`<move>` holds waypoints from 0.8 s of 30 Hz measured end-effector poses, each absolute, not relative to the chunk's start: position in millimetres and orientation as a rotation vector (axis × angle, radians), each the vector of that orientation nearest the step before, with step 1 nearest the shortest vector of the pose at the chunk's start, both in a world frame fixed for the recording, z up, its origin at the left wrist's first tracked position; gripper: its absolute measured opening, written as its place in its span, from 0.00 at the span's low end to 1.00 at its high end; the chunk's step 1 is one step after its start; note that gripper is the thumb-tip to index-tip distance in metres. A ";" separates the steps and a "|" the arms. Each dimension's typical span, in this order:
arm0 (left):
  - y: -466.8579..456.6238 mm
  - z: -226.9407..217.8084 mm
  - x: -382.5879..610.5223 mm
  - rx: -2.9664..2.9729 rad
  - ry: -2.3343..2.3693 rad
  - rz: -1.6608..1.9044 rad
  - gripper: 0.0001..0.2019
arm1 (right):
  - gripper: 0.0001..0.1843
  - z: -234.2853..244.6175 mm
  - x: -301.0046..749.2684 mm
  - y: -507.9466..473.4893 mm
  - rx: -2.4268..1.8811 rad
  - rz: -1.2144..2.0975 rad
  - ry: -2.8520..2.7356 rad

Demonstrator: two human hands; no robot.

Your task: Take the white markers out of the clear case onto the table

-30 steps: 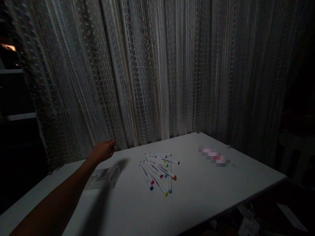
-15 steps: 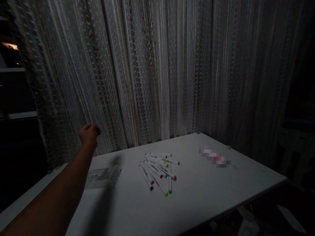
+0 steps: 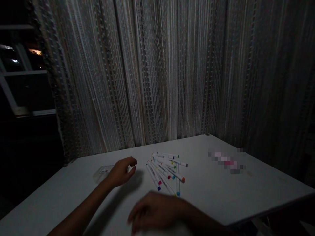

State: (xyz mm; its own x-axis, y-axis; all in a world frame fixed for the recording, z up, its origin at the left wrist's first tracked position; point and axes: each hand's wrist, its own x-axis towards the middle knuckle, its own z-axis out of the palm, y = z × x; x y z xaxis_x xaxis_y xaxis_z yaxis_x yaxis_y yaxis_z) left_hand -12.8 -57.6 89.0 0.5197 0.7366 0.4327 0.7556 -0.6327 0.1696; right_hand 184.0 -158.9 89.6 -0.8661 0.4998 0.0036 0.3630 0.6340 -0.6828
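Markers (image 3: 163,170) lie in a loose fan on the white tbl (image 3: 59,186), dual-tip type w/ white barrels & coloured caps. L hand (image 3: 121,171) sits just left of the pile, fingers curled loosely, nothing pinched that I can see; its fingertips (image 3: 134,161) are near the closest barrel but not touching. R hand (image 3: 154,211) is low, at the near side of the pile, & blurred, so can't tell exact finger spread or whether it touches anything. Fingers look bent toward the tbl, no marker visible in them.

Pile lies up & right of R hand, directly right of L hand. Long axes mostly run far-left to near-right, a few lie crossways at the back, & one blue-capped marker (image 3: 178,193) points almost straight at me. R hand is nearest that blue tip; L hand is nearest the purple-capped marker (image 3: 154,177) on the left flank.

Clear plastic pack (image 3: 103,170) lies by L wrist, left of the pile. Right of the pile, next thing on tbl is a pixelated pink item (image 3: 226,161), can't name it. Far edge meets a string curtain (image 3: 152,82).
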 end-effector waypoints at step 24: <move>-37.0 6.2 38.3 -2.920 -1.374 -1.229 0.18 | 0.14 53.1 241.6 -12.1 -1.661 0.062 -2.192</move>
